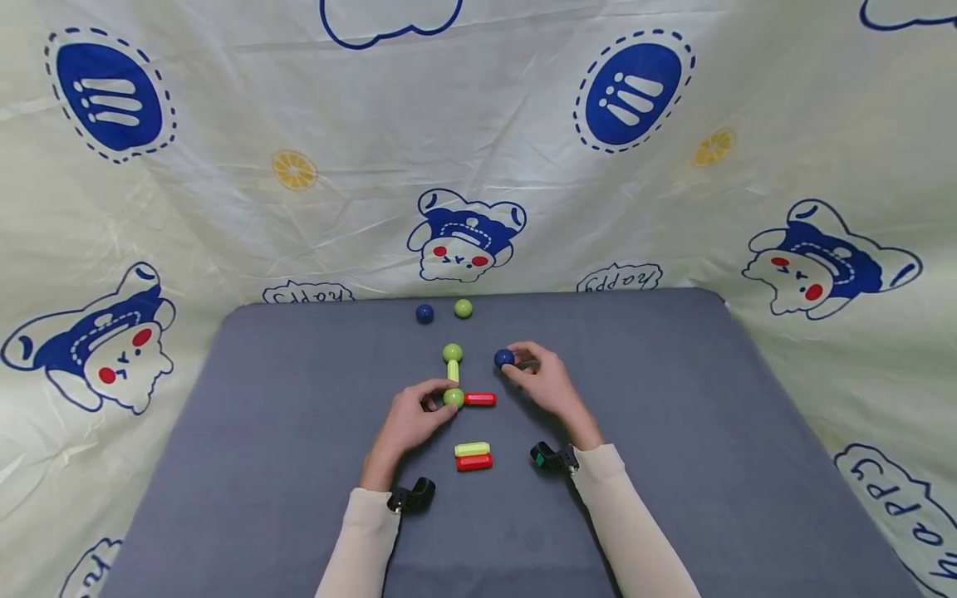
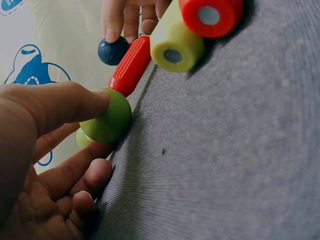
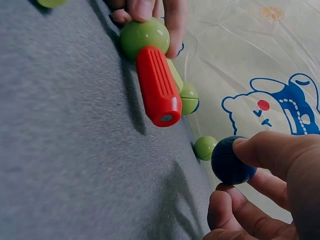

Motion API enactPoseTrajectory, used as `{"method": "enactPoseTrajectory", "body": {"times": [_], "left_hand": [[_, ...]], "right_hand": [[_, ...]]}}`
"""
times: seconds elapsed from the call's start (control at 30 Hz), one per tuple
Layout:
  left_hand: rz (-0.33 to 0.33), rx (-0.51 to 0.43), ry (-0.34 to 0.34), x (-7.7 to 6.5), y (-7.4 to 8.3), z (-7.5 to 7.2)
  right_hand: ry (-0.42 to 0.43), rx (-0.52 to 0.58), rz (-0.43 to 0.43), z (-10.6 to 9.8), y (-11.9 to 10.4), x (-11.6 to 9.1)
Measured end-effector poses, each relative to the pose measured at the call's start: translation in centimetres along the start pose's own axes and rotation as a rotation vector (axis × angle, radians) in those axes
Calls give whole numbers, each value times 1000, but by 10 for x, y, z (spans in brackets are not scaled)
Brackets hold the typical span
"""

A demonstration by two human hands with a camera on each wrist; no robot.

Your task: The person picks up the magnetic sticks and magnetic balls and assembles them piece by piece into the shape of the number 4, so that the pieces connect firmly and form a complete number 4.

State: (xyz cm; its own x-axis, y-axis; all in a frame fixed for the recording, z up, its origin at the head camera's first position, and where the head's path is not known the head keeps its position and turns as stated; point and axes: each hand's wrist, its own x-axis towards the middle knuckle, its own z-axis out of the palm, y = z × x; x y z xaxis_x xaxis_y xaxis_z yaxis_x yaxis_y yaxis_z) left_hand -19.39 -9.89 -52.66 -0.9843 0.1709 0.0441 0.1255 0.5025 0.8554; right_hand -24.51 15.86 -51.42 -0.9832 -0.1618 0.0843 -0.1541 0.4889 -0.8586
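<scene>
My left hand (image 1: 413,417) pinches a green ball (image 1: 453,399) between thumb and fingers. From that ball a red rod (image 1: 480,399) sticks out to the right, its far end bare with a metal disc showing in the right wrist view. A yellow-green rod (image 1: 453,371) runs away from the same ball to a second green ball (image 1: 452,353). In my right hand (image 1: 549,384), thumb and fingers pinch a dark blue ball (image 3: 233,160), held apart from the red rod's free end.
Nearer the person, a yellow rod (image 1: 472,449) and another red rod (image 1: 474,463) lie side by side on the grey table (image 1: 299,465). At the far edge sit a blue ball (image 1: 424,313) and a green ball (image 1: 463,308). A printed curtain (image 1: 359,166) hangs behind.
</scene>
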Motion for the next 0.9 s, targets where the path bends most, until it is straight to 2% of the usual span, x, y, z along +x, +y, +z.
{"method": "enactPoseTrajectory", "body": {"times": [0.13,0.37,0.9], "left_hand": [[-3,2,-14,-1,0,1],[26,-11,4,-1,1,0],[0,-6,3,0,1,0]], "right_hand": [[-2,2,-1,-2,2,-10],[-24,-10,2,-6,4,-20],[-50,-43,20,-15,4,-32]]}}
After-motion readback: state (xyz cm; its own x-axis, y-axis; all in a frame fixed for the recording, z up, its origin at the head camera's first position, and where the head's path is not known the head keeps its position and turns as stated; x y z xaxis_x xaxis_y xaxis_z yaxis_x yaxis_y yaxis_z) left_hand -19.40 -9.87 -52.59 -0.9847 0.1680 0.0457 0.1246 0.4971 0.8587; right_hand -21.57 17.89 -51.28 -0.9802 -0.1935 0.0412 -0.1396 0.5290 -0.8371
